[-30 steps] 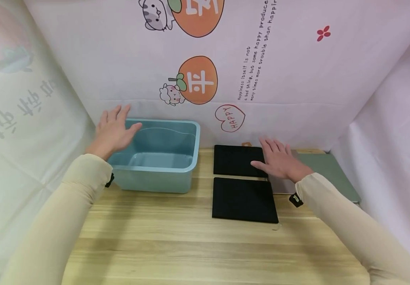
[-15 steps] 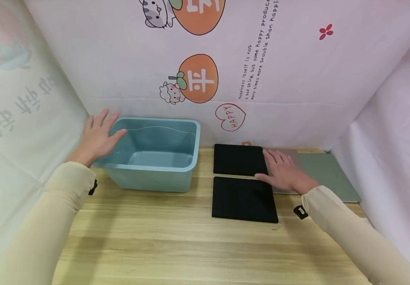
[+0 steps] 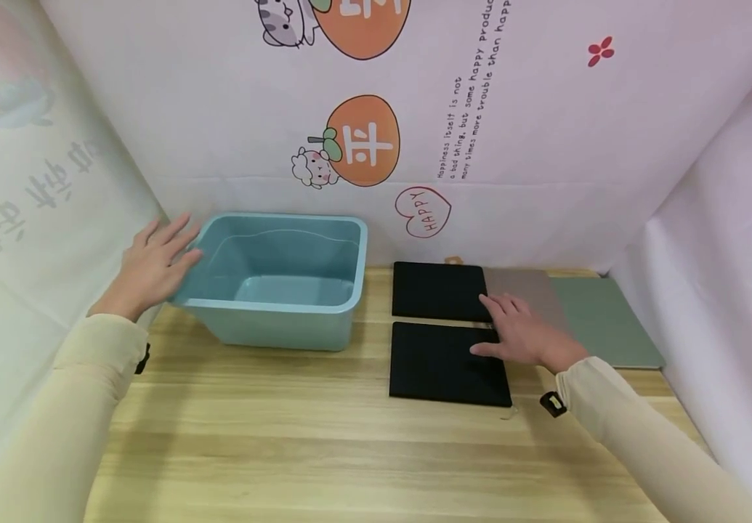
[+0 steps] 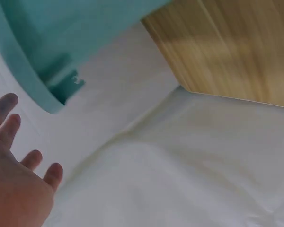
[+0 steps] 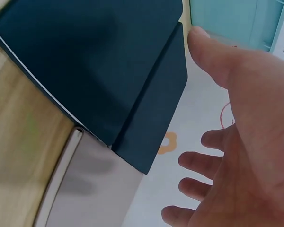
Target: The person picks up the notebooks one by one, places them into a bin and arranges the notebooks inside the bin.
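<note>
My left hand [image 3: 148, 267] is at the left end of a light blue plastic bin [image 3: 277, 330], fingers loosely spread. In the left wrist view a gap shows between its fingers and the bin's rim [image 4: 26, 75]. Over the notebooks at the right hovers my right hand [image 3: 524, 333], thumb apart and fingers relaxed, holding nothing. Below and left of it lie two black notebooks, the nearer one [image 3: 441, 363] and the farther one [image 3: 437, 290]. A greyish-pink notebook [image 3: 522, 283] is partly hidden under the hand, and a green notebook [image 3: 604, 319] lies to its right.
The wooden table [image 3: 323, 421] extends in front of the bin and notebooks. A printed white cloth [image 3: 519, 145] stands right behind them, with more white cloth at the left [image 3: 42, 240] and right [image 3: 729, 240] sides.
My left hand has moved left and down, from over the bin to its left end. The right hand has come down slightly towards the near black notebook. Bin and notebooks stay put.
</note>
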### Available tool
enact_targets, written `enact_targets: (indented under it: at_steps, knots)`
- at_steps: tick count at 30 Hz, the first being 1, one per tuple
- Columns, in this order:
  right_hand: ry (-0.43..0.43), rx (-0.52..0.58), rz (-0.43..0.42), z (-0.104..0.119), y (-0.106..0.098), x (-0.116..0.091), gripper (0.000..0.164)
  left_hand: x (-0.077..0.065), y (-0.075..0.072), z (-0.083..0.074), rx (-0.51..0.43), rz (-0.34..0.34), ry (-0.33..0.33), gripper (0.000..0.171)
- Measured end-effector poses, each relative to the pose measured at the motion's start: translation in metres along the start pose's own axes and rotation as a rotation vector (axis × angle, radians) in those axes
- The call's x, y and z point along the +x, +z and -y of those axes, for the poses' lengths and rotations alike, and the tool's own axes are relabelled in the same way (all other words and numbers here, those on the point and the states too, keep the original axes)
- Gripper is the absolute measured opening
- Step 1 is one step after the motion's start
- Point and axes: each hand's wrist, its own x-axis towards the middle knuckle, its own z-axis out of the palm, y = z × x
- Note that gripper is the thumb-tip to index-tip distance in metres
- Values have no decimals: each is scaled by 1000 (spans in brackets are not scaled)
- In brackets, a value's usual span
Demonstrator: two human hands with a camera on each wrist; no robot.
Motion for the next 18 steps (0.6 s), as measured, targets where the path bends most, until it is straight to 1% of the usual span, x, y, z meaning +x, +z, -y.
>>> enact_targets:
  at_steps: [4,8,12,14,18]
  knots:
    - [-9,12,2,1,6,-3,103,-4,4,13,-22,-22,22,61]
    - [-17,32,9,2,11,-7,102,-9,9,23,-71,-58,51,56]
    - [-26,47,9,5,14,-9,100,-14,12,30,-132,-90,86,49]
    - [-28,52,10,6,15,-10,99,-15,13,32,-156,-95,104,47]
    - [-31,55,19,7,16,-11,99,-16,16,37,-162,-99,143,44]
